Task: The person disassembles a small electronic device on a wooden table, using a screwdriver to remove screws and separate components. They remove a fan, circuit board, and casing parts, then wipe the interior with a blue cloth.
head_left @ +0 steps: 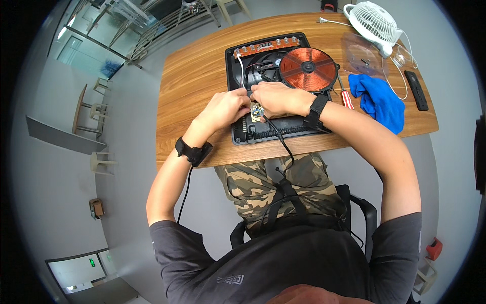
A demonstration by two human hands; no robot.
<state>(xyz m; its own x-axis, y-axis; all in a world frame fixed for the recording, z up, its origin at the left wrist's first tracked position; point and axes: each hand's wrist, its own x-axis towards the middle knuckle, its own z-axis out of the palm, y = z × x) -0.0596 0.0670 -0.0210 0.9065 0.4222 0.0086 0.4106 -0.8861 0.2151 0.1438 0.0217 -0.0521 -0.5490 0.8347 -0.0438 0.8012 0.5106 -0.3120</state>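
Note:
The black base of an opened induction cooker (pixel 237 133) lies in front of me on the table. Near its front left, a small circuit board (pixel 257 111) shows between my hands. My left hand (pixel 229 107) is closed, fingertips at the board's left edge. Bent over the board's far side, my right hand (pixel 281 99) has its fingers curled together; what they pinch is hidden. A white wire (pixel 243 71) runs from the orange control strip (pixel 267 46) down to my fingers. The round copper coil (pixel 308 69) rests tilted on the housing's right side. A black power cord (pixel 281 137) leaves over the front edge.
Right of the housing lie a red-handled screwdriver (pixel 347 99), a blue cloth (pixel 379 101) and a black bar-shaped piece (pixel 416 90). A clear plastic bag (pixel 362 53) and a white fan (pixel 373 23) with its cord stand farther back. The wooden table's (pixel 190 76) front edge is near my lap.

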